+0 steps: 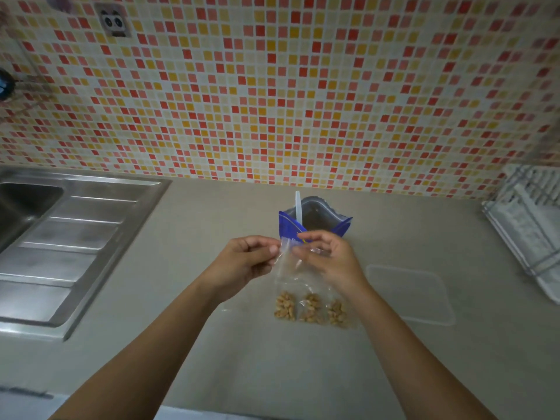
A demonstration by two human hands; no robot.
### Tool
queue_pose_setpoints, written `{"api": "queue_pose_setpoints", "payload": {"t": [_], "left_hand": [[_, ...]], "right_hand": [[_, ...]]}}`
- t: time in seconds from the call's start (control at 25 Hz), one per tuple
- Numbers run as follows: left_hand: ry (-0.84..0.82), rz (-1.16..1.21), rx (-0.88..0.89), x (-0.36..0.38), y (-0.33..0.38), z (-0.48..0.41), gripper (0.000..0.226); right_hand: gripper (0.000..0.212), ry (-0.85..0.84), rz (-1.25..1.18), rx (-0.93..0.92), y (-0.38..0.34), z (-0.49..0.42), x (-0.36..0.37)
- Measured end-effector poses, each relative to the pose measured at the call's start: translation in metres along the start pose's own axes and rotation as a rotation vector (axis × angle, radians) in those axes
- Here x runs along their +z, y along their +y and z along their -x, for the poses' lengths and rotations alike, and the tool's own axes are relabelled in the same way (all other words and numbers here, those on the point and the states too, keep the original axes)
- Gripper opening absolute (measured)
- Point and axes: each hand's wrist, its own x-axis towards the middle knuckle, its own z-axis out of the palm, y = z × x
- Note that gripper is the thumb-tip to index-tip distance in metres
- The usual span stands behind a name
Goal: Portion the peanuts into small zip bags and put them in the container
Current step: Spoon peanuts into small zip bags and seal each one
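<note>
Left of frame: steel sink [45, 237] with ribbed drainboard.
Centre: left hand [245, 262], fingers curled, pinching the top edge of a clear zip bag [288, 271].
Below it, on the counter [242, 374]: three filled peanut bags [310, 309], side by side.
Above centre: blue peanut pouch [342, 227], standing open, white spoon [298, 207] inside.
Right hand [327, 259]: pinching the same bag edge.
Right of centre: clear container [409, 292], flat on the counter.
Far right: wire dish rack [527, 225].

I hold a clear zip bag [287, 265] by its top. Three filled bags of peanuts [310, 309] lie beneath; the open blue pouch [286, 227] stands behind, clear container [409, 294] right.
</note>
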Motion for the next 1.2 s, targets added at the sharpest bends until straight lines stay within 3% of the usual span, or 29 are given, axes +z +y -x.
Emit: {"api": "queue_pose_setpoints", "payload": {"t": [0.4,0.52,0.68,0.76,0.84,1.04,1.2], "left_hand": [[-0.088,0.000,-0.033,0.017,0.000,-0.003,0.015],[-0.074,-0.110,0.035,0.021,0.006,-0.001,0.024],[0.002,-0.231,0.152,0.025,0.013,0.003,0.045],[-0.008,-0.263,0.202,0.023,0.014,0.004,0.053],[-0.032,-0.304,0.252,0.020,0.013,0.004,0.048],[0.009,-0.405,0.313,0.020,0.008,0.003,0.027],[0.047,-0.543,0.337,0.024,0.013,0.003,0.016]], "right_hand": [[0.019,0.013,0.078,-0.064,-0.006,0.005,-0.019],[0.020,0.003,0.094,-0.054,-0.008,0.006,-0.020],[0.046,-0.056,-0.036,0.045,-0.005,0.009,-0.027],[0.042,-0.018,-0.094,0.050,-0.004,0.010,-0.031],[0.036,0.020,-0.131,0.011,-0.003,0.010,-0.033],[0.055,0.027,-0.169,-0.062,-0.005,0.014,-0.036],[0.056,-0.079,-0.169,-0.095,-0.002,0.018,-0.047]]}}
